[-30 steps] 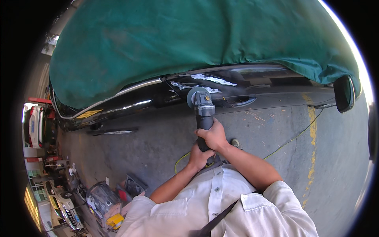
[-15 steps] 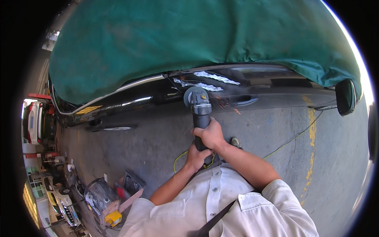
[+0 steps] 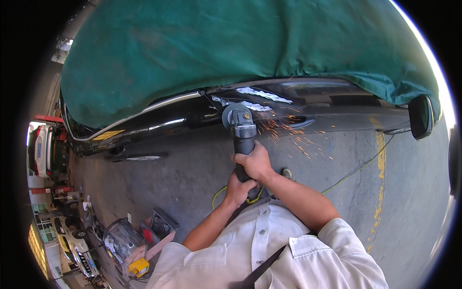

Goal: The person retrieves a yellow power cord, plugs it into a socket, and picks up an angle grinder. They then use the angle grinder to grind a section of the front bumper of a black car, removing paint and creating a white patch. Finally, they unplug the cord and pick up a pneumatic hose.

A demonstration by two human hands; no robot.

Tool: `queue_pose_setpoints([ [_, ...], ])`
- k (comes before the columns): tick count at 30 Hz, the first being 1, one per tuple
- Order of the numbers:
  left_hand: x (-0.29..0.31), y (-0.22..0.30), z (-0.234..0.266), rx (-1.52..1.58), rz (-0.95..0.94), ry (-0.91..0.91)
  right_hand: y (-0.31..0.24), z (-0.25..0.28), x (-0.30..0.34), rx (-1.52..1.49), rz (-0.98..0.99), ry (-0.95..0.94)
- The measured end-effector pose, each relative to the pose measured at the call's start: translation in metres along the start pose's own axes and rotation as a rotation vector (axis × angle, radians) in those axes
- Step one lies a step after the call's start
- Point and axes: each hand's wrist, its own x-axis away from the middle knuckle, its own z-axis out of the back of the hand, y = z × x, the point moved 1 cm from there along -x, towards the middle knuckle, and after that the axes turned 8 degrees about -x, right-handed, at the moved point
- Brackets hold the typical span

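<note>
Both my hands grip a grey and black angle grinder [image 3: 240, 126]. My right hand [image 3: 255, 161] wraps the handle just behind the head. My left hand [image 3: 238, 189] holds the rear end of the body, lower down. The grinder's disc touches the side of a black car [image 3: 308, 108] near the door handle, and orange sparks [image 3: 293, 137] fly off to the right. A large green cloth cover [image 3: 231, 48] drapes over the car's roof and windows.
A yellow cable [image 3: 356, 168] runs across the concrete floor beside a painted yellow line [image 3: 380, 159]. The car's side mirror [image 3: 421, 115] sticks out at right. Tool boxes and a yellow device [image 3: 137, 267] lie at lower left. Other parked cars [image 3: 41, 149] stand far left.
Sparks now spray from the disc to the right. The grinder has shifted slightly left along the car's side, both hands keeping their grip.
</note>
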Motion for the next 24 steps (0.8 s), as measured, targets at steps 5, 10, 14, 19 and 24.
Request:
queue_pose_setpoints([
  [5,0.0,-0.007,-0.001,-0.074,0.016,-0.025,0.006,0.006,0.005,-0.002,0.004,0.002],
  [10,-0.001,-0.009,-0.001,-0.119,-0.007,-0.055,0.013,0.008,0.006,-0.004,0.001,0.014],
  [14,0.0,-0.01,-0.001,-0.122,0.007,-0.073,0.02,0.009,0.006,-0.025,-0.018,0.056],
  [19,0.0,-0.016,-0.003,-0.145,0.016,-0.066,0.023,0.014,0.009,-0.038,0.002,0.045],
  [24,-0.002,-0.015,-0.004,-0.273,-0.01,-0.102,0.015,0.018,0.013,-0.075,-0.024,0.082],
])
